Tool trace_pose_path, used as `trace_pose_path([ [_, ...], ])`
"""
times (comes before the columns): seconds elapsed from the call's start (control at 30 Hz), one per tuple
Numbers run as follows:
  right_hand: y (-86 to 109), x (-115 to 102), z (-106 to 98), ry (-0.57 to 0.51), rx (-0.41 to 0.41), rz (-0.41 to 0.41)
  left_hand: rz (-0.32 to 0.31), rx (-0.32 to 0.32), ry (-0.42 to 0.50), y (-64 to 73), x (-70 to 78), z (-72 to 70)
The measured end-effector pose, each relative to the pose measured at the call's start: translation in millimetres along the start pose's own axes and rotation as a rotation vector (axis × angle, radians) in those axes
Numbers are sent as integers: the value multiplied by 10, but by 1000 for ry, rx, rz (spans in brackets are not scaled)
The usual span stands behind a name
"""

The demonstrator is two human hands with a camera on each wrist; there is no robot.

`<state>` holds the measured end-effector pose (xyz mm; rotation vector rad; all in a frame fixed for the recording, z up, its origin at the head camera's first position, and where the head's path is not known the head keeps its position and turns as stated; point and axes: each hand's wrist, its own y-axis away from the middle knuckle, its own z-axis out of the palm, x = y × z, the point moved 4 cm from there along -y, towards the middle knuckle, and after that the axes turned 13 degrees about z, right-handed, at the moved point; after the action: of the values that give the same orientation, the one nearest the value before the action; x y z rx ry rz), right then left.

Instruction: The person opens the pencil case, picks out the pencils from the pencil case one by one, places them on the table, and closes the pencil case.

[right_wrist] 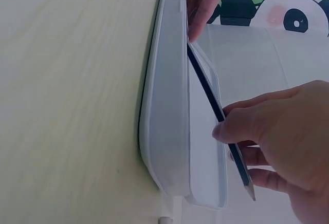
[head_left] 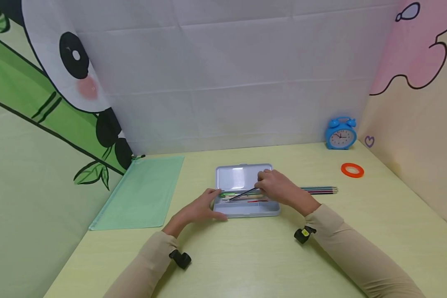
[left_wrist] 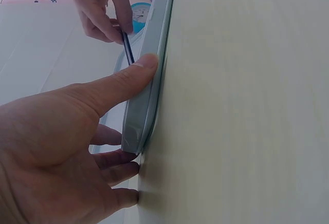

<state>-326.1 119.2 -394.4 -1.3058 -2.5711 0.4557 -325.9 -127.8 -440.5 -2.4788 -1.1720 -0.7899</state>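
Note:
A pale blue-grey pencil case (head_left: 249, 210) lies with its lid raised at the back and several pens and pencils inside. My left hand (head_left: 201, 207) holds the case by its left end; in the left wrist view the thumb presses the front wall, the fingers around the far side. Between thumb and fingers, my right hand (head_left: 279, 187) pinches a dark pencil (right_wrist: 208, 88) over the case. That pencil slants down to the left toward the tray, and its sharpened tip points out past the right hand in the right wrist view.
Several pencils (head_left: 320, 190) lie right of the case, points to the right. Behind them are an orange-red ring (head_left: 352, 170) and a blue alarm clock (head_left: 340, 134). A mint-green cloth pouch (head_left: 141, 194) lies on the left of the table. A printed curtain (head_left: 227, 82) hangs behind.

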Motion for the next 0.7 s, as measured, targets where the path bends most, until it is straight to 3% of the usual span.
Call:
trace_pose_path([
  [0.17, -1, 3, -47, 50, 0, 28, 1, 2, 7, 2, 6, -6],
  [0.7, 67, 200, -394, -24, -187, 206, 6, 2, 13, 2, 6, -1],
])
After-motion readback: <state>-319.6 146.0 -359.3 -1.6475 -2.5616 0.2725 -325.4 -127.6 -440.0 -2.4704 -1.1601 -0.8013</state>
